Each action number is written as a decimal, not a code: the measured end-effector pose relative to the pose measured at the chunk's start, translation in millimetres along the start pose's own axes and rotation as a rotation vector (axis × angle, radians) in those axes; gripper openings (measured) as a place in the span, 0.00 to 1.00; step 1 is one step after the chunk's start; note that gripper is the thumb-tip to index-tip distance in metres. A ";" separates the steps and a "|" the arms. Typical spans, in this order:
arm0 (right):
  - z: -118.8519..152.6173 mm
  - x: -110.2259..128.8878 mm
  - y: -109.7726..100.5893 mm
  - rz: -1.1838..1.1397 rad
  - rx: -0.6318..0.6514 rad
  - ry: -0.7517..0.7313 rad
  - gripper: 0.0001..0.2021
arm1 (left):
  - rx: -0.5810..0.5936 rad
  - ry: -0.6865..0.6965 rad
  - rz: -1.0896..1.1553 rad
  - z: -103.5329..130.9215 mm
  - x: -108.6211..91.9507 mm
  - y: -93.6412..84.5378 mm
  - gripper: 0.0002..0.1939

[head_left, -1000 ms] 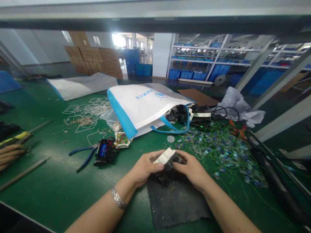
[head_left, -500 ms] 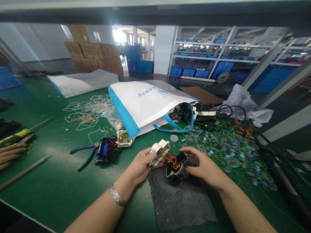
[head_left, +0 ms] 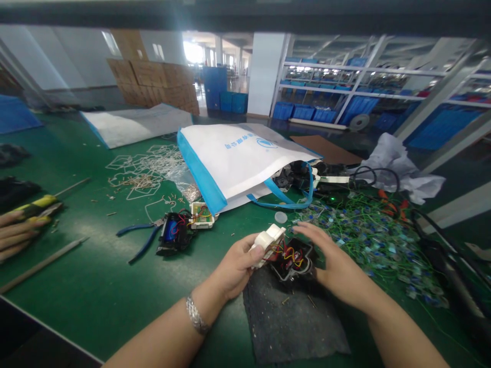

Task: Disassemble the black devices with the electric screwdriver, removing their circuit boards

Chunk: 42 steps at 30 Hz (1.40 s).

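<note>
My left hand (head_left: 240,263) is closed on a white plastic housing half (head_left: 268,241), thumb across its top. Red, yellow and black wires run from it into an open black plastic housing (head_left: 293,273), which sits at the top of a dark mat (head_left: 295,322). Just right of the black housing, my right hand (head_left: 337,266) is open, fingers stretched out and apart. Its thumb is close to the housing's side; I cannot tell if they touch. A few loose screws (head_left: 286,300) lie on the mat below.
Blue-handled pliers (head_left: 143,237) and another opened device with a blue part (head_left: 172,235) lie left. Behind is a white-and-blue bag (head_left: 238,158). Green-wired small parts (head_left: 368,240) heap at right. Another person's hand (head_left: 23,230) holds a yellow-handled screwdriver (head_left: 34,206) at far left.
My right hand has loosened from the black housing, its fingers spreading apart. The black housing now rests lower and more open side up. The whole view has shifted slightly.
</note>
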State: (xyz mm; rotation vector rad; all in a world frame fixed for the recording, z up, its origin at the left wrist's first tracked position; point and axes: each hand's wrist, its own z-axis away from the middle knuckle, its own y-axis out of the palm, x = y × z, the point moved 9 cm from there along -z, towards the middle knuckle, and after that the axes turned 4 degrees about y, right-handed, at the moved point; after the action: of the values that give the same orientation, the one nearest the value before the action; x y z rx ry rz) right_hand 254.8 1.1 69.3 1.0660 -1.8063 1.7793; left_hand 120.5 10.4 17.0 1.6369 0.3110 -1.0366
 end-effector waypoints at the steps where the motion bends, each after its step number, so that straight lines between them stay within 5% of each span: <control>1: 2.1 8.9 1.0 0.036 0.024 -0.054 0.26 | -0.008 0.001 -0.001 -0.1 0.3 -0.7 0.25; 6: 10.2 34.1 10.3 0.165 0.147 -0.212 0.16 | -0.118 -0.054 -0.004 -1.7 5.9 -11.3 0.23; 9: 9.6 36.2 5.9 0.206 0.054 -0.251 0.12 | -0.183 -0.081 0.015 -2.1 6.9 -16.2 0.20; 14: 11.4 37.9 -6.8 0.161 -0.177 -0.213 0.07 | -0.130 0.033 0.093 -4.6 -10.1 -13.1 0.18; 18: 18.6 38.6 -11.6 0.106 -0.362 -0.112 0.08 | -0.284 0.076 0.052 2.5 -13.3 -24.4 0.14; 23: 26.3 39.6 1.2 0.100 -0.496 -0.071 0.07 | -0.201 0.090 0.061 13.1 -4.2 -2.0 0.17; 29: 24.1 53.8 22.7 0.133 -0.366 -0.195 0.07 | -0.234 0.093 0.035 14.6 2.2 -5.3 0.19; 37: 14.0 41.8 14.5 -0.089 -0.186 0.030 0.10 | -0.239 0.174 -0.311 7.4 -11.0 -15.1 0.22; 42: 13.8 25.7 7.1 -0.252 -0.251 0.108 0.12 | -0.201 0.173 -0.373 3.9 -13.0 -16.5 0.23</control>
State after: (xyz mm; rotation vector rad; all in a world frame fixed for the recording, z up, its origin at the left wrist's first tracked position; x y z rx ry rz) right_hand 236.4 -19.1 81.7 1.0243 -1.6927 1.3954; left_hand 100.1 16.6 16.0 1.5198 0.8348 -1.0984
